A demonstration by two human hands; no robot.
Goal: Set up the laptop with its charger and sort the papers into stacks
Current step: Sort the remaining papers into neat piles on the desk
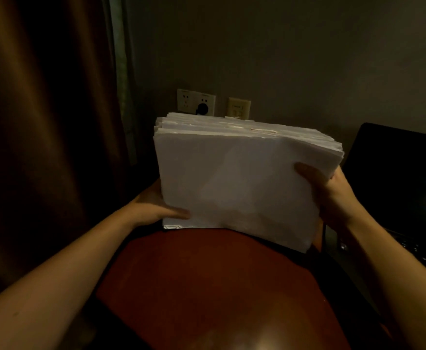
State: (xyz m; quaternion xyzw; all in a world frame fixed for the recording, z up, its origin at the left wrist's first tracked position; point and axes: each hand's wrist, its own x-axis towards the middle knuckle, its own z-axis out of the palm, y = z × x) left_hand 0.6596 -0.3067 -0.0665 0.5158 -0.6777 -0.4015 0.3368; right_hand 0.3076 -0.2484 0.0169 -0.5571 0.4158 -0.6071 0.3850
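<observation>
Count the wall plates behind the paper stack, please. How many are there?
2. A white socket plate with a black plug in it, above the paper stack, left; a yellowish plate just right of it. Others may hide behind the papers.

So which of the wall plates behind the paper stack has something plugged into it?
The white outlet plate, the left one: a black plug sits in its right socket. The yellowish plate beside it has nothing plugged in.

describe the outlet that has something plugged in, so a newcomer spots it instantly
Look at the grey back wall, just right of the brown curtain and above the paper stack. Two plates sit side by side there; it is the white outlet plate on the left, with a black round plug in it, unlike the yellowish plate beside it.
</observation>
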